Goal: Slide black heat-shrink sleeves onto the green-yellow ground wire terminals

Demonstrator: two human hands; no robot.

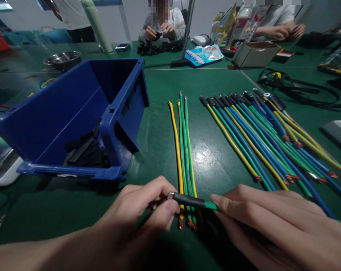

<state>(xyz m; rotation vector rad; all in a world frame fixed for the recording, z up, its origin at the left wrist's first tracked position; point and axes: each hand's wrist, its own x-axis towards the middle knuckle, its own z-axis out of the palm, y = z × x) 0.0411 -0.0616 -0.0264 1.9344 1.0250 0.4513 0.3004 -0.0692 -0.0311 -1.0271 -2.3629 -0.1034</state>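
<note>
Between my hands is a green cable (pixel 211 205) with a black sleeve (pixel 190 200) around its end and a metal lug at the tip. My left hand (pixel 147 210) pinches the lug end. Farther back along the green part, my right hand (pixel 266 222) grips the cable with thumb and fingers. Beneath it on the table lie several yellow and green cables (pixel 174 131) with lugs at the far ends and bare copper at the near ends. To the right spreads a row of sleeved cables (pixel 243 131) in yellow, green and blue, partly hidden behind my right hand.
A blue bin (pixel 122 113) with black sleeve pieces (pixel 88 150) stands at left, a metal bowl (pixel 62 59) behind it. Farther back are a light green bottle (pixel 97 26), a blue packet (pixel 205 55), a cardboard box (pixel 255 54) and black leads (pixel 300 92). Other people sit across the table.
</note>
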